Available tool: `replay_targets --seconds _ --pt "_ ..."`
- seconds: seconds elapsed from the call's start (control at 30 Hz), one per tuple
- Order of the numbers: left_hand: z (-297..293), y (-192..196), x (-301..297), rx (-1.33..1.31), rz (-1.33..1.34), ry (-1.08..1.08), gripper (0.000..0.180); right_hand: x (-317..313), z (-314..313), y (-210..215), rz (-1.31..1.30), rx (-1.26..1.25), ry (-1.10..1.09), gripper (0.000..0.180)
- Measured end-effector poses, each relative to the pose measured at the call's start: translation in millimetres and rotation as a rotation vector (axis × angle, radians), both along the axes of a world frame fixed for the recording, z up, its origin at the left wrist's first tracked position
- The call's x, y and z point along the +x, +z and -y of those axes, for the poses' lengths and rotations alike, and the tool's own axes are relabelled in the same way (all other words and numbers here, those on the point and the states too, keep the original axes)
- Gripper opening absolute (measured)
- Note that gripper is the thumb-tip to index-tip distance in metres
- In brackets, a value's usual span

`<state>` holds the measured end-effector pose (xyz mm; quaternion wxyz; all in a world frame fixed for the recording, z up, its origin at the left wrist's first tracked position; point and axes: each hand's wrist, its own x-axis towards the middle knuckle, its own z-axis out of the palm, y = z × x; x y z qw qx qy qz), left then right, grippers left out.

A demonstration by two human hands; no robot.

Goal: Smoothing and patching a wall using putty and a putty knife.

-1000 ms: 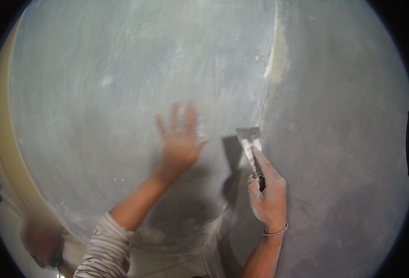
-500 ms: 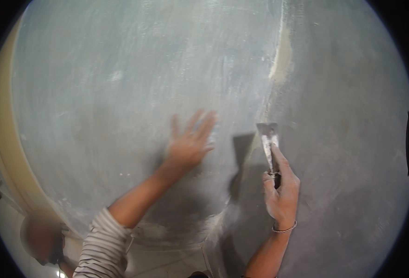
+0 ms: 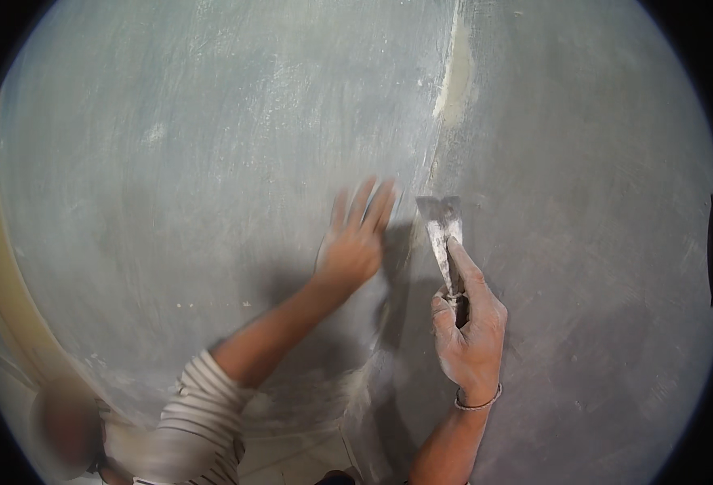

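Note:
My right hand (image 3: 473, 339), dusty and with a thin bracelet at the wrist, grips a putty knife (image 3: 439, 226). Its index finger stretches along the metal blade, which points up at the wall corner and is smeared with white filler. To its left, my left hand (image 3: 355, 252) is spread over the grey wall (image 3: 170, 226), fingers stretched out and slightly blurred. A pale edge peeks out beside its fingers; what that is I cannot make out. Between the two wall faces runs a corner seam (image 3: 431, 166), with a cream filler patch (image 3: 457, 85) higher up.
Another person (image 3: 69, 428), blurred, is at the lower left. A yellowish curved band (image 3: 5, 250) borders the wall on the left. Pale floor tiles (image 3: 292, 461) show at the bottom, and the darker wall face (image 3: 591, 226) fills the right side.
My left hand has moved right and slightly up along the wall, closer to the corner. The putty knife and my right hand appear a little further left as the whole view shifts.

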<state>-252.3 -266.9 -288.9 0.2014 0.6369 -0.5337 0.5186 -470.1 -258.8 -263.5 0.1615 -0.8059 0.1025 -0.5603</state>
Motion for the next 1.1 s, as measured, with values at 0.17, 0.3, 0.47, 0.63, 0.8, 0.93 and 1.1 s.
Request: replay_targets --seconds 0.17,0.3,0.47,0.63,0.8,0.93,1.1 --pt "-8.7 -20.2 1.7 0.039 -0.017 0.032 0.073 -2.3 -0.7 -2.8 0.005 0.020 -0.010 0.056" --pt "-3.0 44.6 1.3 -0.026 0.095 0.066 0.072 -0.5 -3.0 -2.9 0.008 0.007 -0.014 0.056" --pt "-3.4 2.7 0.0 -0.038 -0.001 0.187 0.074 -4.3 -7.9 0.0 -0.045 0.069 -0.006 0.055" --pt "-9.2 9.1 6.9 -0.021 -0.050 0.012 0.078 -6.0 -7.6 -4.1 -0.004 0.005 -0.013 0.055" --pt "-0.5 65.4 -2.8 -0.174 0.031 0.080 0.081 -6.2 -9.4 -2.4 0.023 0.003 -0.008 0.054" --pt "-9.3 -33.3 -1.1 0.085 -0.083 0.030 0.068 -5.9 -2.9 -2.7 0.024 -0.041 -0.005 0.053" --pt "-7.5 -17.6 -1.8 0.098 0.005 -0.025 0.057 -6.1 -4.4 -0.9 -0.012 -0.027 -0.023 0.052"
